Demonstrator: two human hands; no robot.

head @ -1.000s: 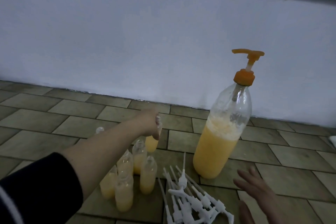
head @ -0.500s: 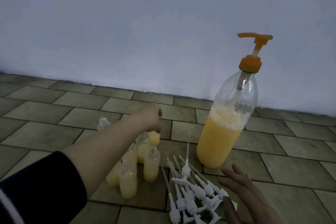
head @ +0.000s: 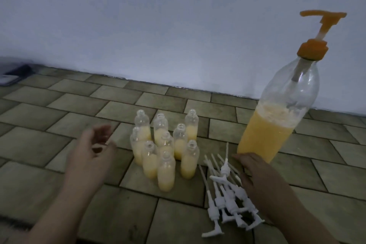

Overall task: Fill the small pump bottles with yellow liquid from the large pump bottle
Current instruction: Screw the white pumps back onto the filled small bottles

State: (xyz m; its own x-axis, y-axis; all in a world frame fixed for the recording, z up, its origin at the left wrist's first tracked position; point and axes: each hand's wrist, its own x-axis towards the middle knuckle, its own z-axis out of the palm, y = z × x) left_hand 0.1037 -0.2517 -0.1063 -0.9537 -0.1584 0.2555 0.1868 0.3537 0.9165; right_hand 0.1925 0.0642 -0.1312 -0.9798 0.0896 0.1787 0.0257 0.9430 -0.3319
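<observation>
Tiled floor against a pale wall: my small bottles stand filled and uncapped between both hands. Right hand, fingers spread, rests on the loose pumps (nearer them); left hand hangs relaxed, empty. Big bottle stands upright beyond the right.

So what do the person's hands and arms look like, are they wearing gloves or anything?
No gloves. Both hands are bare: the left hand and the right hand show no rings, watch or bracelet that I can make out, though the picture is a bit blurry. Both forearms are bare too, with no sleeve in view on either arm.
</observation>
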